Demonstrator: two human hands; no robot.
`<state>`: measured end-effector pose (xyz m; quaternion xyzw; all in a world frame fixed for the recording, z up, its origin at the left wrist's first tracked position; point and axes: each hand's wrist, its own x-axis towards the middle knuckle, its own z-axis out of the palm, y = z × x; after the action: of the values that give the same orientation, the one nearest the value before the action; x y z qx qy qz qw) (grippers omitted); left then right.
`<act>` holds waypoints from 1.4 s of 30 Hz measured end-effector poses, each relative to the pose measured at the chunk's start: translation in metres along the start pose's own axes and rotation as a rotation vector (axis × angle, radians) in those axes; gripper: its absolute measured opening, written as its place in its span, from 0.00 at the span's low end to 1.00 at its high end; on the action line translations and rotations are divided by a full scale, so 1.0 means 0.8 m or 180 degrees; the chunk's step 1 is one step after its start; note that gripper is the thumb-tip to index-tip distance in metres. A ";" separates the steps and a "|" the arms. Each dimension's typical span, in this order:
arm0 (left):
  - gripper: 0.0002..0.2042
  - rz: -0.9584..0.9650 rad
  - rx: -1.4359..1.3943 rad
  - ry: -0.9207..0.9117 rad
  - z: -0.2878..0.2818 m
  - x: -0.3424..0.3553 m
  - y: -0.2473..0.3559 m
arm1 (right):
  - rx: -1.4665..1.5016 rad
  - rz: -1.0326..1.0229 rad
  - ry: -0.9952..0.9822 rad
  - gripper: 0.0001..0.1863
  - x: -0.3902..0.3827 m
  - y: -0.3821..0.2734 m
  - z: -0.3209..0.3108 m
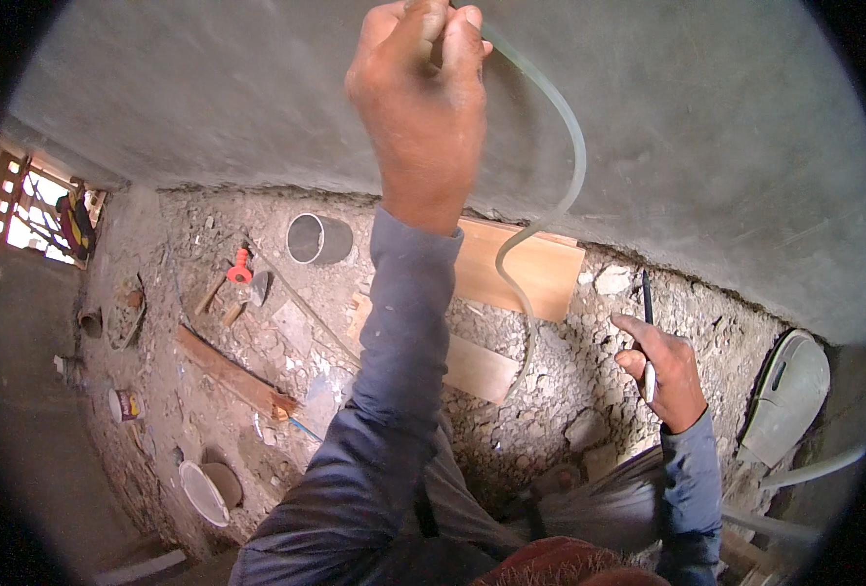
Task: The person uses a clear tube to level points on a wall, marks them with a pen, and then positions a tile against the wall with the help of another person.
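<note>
My left hand (418, 107) is raised high at the top, its fingers pinched round the upper end of a clear flexible hose (573, 146) near the grey plastered wall (687, 127). From there the hose bows right, then hangs in a curve to the rubble floor. Lower on the right, my right hand (675, 376) grips a black-and-white pen (648, 301), its dark end pointing up toward the wall's foot. Index finger and thumb of that hand stick out to the left. Whatever lies at the hose's very tip is cut off by the frame's top edge.
Broken stone covers the floor. Wood-toned boards (526, 269) lie by the wall, left of them a grey bucket (332, 239). Further left are an orange-handled chisel (241, 269), a wooden plank (223, 369) and a pale bucket (201, 491). A grey rounded plastic object (794, 391) rests far right.
</note>
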<state>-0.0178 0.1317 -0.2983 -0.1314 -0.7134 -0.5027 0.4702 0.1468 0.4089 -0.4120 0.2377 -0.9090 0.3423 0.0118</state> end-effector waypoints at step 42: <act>0.31 -0.0110 -0.0034 -0.0299 0.011 -0.052 -0.023 | 0.0150 -0.0235 0.0477 0.20 0.001 -0.019 -0.025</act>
<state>-0.0126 0.1430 -0.3432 -0.1450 -0.7341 -0.5079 0.4267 0.1499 0.4112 -0.3870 0.2451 -0.8878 0.3797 0.0868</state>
